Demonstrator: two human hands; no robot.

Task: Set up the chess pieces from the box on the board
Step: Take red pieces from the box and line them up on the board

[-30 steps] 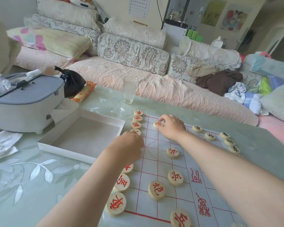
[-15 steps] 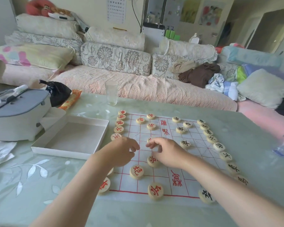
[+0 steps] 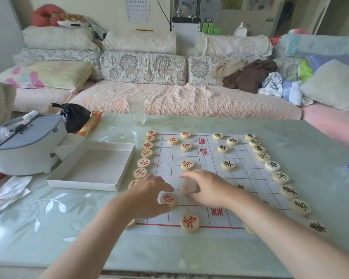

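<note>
I am sitting in a home living room. Across the upper half of the frame runs a sofa [image 3: 169, 97] piled with floral cushions [image 3: 143, 67], with crumpled clothes [image 3: 250, 75] heaped at upper right. A wall calendar [image 3: 137, 9] hangs at the top centre. In front of me a glass-topped desk [image 3: 48, 208] carries a drinking glass [image 3: 137, 110] near the sofa.

A pale green glass-topped bench [image 3: 290, 137] with a leaf pattern carries a white paper board [image 3: 206, 190], an open white box [image 3: 93, 168] just left of it, a drinking glass [image 3: 137, 110], a grey case [image 3: 26, 146], a black bag [image 3: 76, 116] and crumpled wrappers [image 3: 8, 191].
</note>
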